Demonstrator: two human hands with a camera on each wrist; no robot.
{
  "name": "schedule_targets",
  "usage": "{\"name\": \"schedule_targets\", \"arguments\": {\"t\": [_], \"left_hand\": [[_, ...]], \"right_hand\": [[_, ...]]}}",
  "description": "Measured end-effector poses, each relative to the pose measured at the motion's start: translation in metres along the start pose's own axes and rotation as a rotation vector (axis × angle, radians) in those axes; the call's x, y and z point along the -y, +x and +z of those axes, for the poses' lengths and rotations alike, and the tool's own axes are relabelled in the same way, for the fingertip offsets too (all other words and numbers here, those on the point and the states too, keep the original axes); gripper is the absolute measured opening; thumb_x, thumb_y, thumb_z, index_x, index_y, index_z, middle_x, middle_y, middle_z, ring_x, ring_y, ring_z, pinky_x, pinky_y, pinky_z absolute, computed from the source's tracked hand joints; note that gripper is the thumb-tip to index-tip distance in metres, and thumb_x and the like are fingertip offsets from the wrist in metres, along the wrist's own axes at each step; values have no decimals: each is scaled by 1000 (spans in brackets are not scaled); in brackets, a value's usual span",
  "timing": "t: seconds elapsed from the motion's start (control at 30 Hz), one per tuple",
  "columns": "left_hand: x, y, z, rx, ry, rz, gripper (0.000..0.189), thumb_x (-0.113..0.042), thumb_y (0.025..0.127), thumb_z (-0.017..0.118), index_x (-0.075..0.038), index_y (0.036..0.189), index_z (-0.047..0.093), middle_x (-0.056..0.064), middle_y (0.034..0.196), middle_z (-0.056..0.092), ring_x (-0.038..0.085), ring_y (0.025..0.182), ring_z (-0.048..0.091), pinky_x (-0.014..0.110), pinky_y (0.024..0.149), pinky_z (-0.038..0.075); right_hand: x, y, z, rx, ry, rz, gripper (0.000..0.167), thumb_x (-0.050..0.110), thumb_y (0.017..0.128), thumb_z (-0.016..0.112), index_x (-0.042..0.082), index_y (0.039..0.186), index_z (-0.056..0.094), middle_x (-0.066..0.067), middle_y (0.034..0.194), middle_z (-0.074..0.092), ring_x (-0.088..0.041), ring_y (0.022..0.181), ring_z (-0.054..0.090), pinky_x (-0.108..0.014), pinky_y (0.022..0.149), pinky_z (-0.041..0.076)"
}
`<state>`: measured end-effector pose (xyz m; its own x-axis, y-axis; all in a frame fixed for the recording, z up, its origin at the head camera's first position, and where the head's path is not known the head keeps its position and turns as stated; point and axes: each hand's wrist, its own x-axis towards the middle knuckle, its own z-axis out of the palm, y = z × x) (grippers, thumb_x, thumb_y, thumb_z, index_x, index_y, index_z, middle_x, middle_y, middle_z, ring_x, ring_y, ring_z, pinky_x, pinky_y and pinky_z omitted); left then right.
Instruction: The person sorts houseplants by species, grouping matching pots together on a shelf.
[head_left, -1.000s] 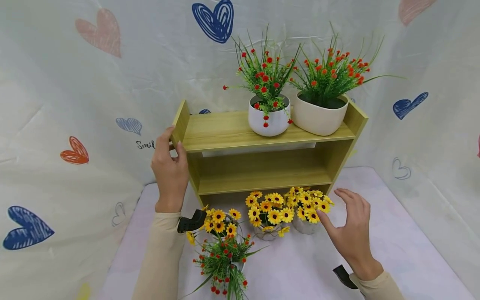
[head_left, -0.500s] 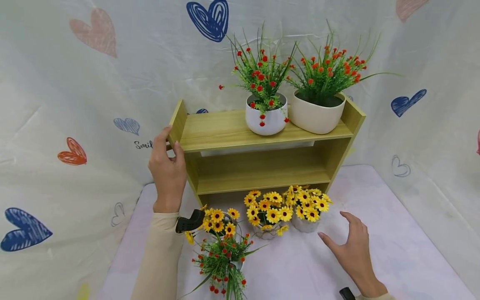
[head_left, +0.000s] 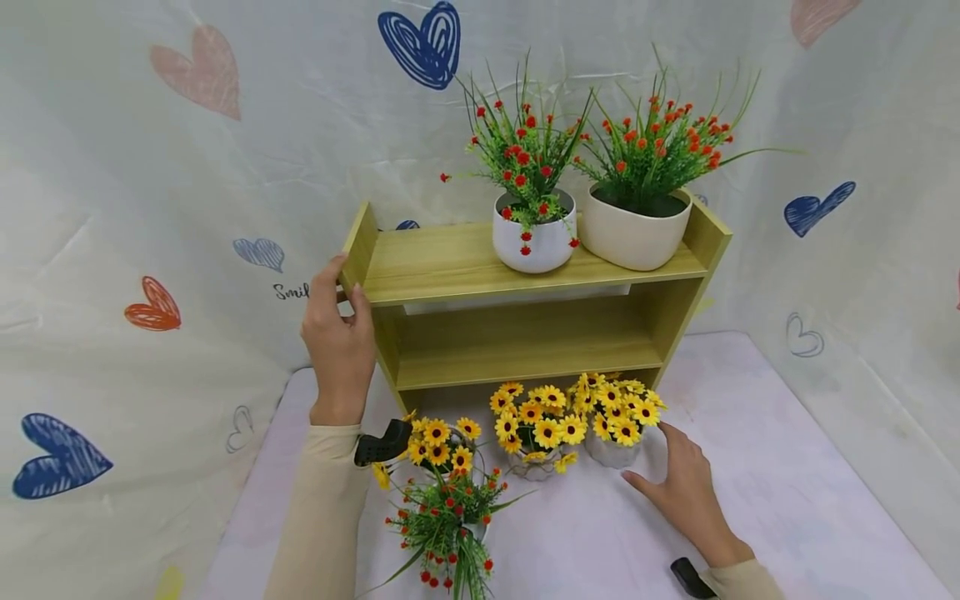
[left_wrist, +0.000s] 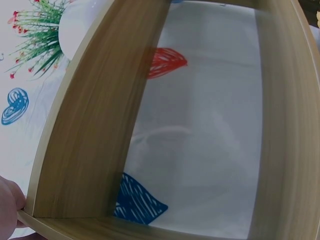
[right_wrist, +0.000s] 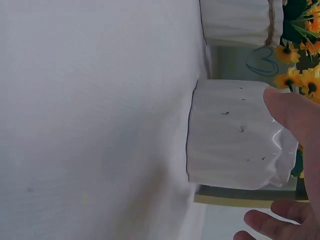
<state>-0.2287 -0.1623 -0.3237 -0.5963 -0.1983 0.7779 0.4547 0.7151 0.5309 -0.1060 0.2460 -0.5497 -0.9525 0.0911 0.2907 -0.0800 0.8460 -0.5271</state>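
Observation:
My left hand [head_left: 341,350] grips the left side panel of a wooden shelf [head_left: 427,258], thumb at the front edge. In the left wrist view that shelf [left_wrist: 95,120] fills most of the frame, with part of the hand [left_wrist: 7,207] at its lower left corner. On the table, my right hand [head_left: 686,492] is spread beside the rightmost pot of yellow sunflowers [head_left: 618,412]. From the right wrist, the white pot [right_wrist: 235,135] lies between the thumb and fingers [right_wrist: 270,225], the thumb overlapping its rim and the fingers apart from its side.
Two pots with red flowers, one white [head_left: 534,246] and one cream [head_left: 637,237], stand on the shelf's top right. Two more sunflower pots [head_left: 536,425] and a red-flowered plant [head_left: 450,517] stand in front of the shelf. Behind hangs a heart-printed curtain [head_left: 315,125].
My right hand drew back and down from the rightmost sunflowers, then moved in lower, left toward their pot. My left hand stays on the shelf's side.

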Motion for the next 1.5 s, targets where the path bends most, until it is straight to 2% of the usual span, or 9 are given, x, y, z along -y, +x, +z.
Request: {"name": "schedule_targets", "arguments": {"t": [0.23,0.43,0.53,0.6,0.73,0.83,1.03,1.27,1.5], "left_hand": [[0,-1,0,-4,-10,-2,37,-5,108,55,2,144,59,23,136,65,39,102,72,48,69,59],[-1,0,0,3,-9,10,37,-5,109,54,2,145,58,24,136,64,40,103,72,50,70,61],[-1,0,-1,8,-8,17,37,-5,109,54,2,145,57,25,136,64,41,103,72,49,70,61],[-1,0,-1,12,-3,21,37,-6,109,54,2,145,57,25,136,64,40,103,71,47,70,60],[-1,0,-1,10,1,16,37,-6,109,54,2,145,57,24,135,65,39,103,71,45,70,59],[-2,0,-1,6,-3,7,37,-6,109,55,1,145,58,24,135,65,39,103,71,47,70,60],[-1,0,-1,7,-1,13,37,-6,109,54,1,145,57,24,135,65,39,102,71,46,69,59],[0,1,0,7,-9,19,37,-6,110,53,2,145,57,26,135,64,41,103,71,48,70,60],[0,0,0,-4,-20,-5,37,-6,109,55,1,145,58,25,135,64,41,103,70,51,70,60]], "right_hand": [[0,12,7,11,74,-44,94,20,78,94,-22,143,40,-44,132,54,-62,123,51,-75,98,40],[2,23,12,50,170,-26,94,19,80,94,-21,144,39,-44,131,54,-62,123,52,-72,97,45],[3,28,15,52,219,-27,91,15,80,93,-15,148,40,-39,135,56,-57,128,53,-70,103,43],[3,32,17,36,237,-46,84,13,78,94,-12,144,46,-32,130,62,-50,124,59,-64,103,46],[4,37,20,2,246,-102,70,10,75,96,-5,131,58,-19,116,71,-37,110,68,-50,91,54],[5,38,22,7,277,-109,73,9,73,97,-3,133,58,-18,120,71,-36,112,67,-46,91,55],[5,40,23,52,329,-74,84,8,73,97,-4,143,51,-24,134,64,-42,126,61,-50,102,49],[5,41,24,42,356,-73,81,7,72,97,-3,141,55,-22,132,67,-39,124,63,-23,100,45],[6,42,22,62,342,0,81,12,72,98,-4,140,56,-22,130,68,-39,121,65,-48,99,52]]}}
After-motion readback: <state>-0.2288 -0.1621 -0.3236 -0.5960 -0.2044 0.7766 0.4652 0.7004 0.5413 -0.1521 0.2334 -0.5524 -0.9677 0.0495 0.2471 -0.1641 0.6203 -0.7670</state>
